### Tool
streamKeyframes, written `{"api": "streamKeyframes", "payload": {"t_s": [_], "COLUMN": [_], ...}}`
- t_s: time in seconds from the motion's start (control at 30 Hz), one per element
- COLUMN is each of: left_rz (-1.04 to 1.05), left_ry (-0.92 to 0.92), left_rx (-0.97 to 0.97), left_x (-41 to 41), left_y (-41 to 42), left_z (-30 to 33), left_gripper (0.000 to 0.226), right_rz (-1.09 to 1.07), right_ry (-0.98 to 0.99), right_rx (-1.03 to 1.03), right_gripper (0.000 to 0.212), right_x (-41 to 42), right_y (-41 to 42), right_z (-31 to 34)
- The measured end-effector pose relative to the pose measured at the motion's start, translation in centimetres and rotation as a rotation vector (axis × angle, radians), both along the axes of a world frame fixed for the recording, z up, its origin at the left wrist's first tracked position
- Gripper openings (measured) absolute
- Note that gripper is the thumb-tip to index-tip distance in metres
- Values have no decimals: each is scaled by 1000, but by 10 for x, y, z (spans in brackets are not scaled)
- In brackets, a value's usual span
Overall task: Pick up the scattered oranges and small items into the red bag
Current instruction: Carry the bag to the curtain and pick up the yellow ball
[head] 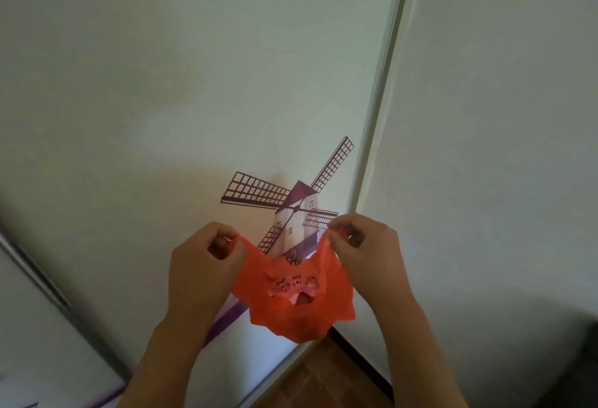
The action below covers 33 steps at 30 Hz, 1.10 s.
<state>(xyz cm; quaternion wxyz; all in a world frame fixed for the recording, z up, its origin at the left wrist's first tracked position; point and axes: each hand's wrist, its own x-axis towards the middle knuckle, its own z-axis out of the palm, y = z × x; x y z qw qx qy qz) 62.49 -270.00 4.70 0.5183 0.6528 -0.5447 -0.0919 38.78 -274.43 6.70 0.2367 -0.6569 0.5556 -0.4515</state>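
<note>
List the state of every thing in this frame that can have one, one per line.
red bag: held up in the air by its two handles, hanging, bulging at the bottom; contents unclear.
left hand: fingers curled round the bag's left handle.
right hand: fingers pinching the bag's right handle.
</note>
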Motion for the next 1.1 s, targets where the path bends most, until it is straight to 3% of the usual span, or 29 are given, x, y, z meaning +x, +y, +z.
{"api": "streamKeyframes", "payload": {"t_s": [0.43,1.1], "left_rz": [292,834], "left_ry": [57,94], "left_rx": [-120,-152], "left_x": [116,357], "left_y": [111,426], "left_z": [27,25], "left_gripper": [28,22], "right_rz": [383,1009], "right_ry": [10,-86], "right_rx": [-101,-16], "right_gripper": [16,15], "right_x": [143,471], "right_y": [40,265], "right_z": [24,32]}}
